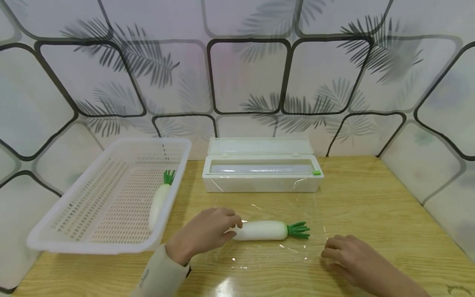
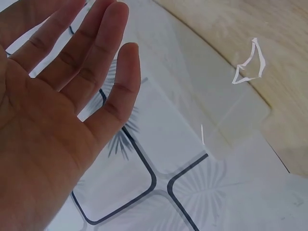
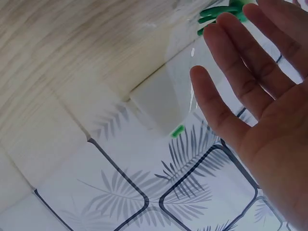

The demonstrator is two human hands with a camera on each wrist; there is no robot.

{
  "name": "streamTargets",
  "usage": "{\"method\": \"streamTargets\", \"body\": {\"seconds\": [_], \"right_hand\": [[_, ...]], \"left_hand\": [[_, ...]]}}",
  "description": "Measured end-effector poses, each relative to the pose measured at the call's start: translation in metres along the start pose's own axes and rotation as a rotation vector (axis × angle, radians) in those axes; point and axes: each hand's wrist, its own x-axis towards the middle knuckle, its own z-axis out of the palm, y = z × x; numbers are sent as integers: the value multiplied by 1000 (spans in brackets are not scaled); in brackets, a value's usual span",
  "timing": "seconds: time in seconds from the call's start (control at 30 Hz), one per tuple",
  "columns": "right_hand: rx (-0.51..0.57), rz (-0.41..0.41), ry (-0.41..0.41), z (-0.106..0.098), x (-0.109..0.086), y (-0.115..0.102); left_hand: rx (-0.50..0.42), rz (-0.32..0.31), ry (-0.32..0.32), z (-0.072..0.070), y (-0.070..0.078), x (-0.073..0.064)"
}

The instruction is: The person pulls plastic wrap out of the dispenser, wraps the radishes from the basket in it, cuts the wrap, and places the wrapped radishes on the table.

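A white radish [image 1: 262, 230] with green stalks lies sideways on a sheet of clear cling film [image 1: 254, 259] spread over the table. My left hand [image 1: 208, 232] is at the radish's left end, its fingertips overlapping that tip in the head view. In the left wrist view the fingers [image 2: 89, 74] are only slightly bent, with nothing gripped. To the right of the stalks, my right hand [image 1: 350, 259] hovers low by the film's right side. Its fingers [image 3: 236, 62] are loosely extended and hold nothing.
Behind the radish stands a white cling film dispenser [image 1: 259, 184], lid raised, with the roll [image 1: 261, 168] inside and a green slider [image 1: 316, 172] at its right end. On the left, a white perforated basket [image 1: 100, 247] holds another radish [image 1: 158, 204]. A patterned wall closes off the back.
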Motion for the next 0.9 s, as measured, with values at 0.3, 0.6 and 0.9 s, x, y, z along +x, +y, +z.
{"method": "streamTargets", "body": {"seconds": [0.3, 0.6, 0.9], "right_hand": [[-4, -27, -2, 9, -2, 4], [-7, -48, 39, 15, -5, 8], [5, -79, 43, 18, -3, 10]], "left_hand": [[-10, -19, -15, 7, -8, -24], [-18, -49, -81, 12, -12, -40], [5, -85, -168, 22, -13, -53]]}}
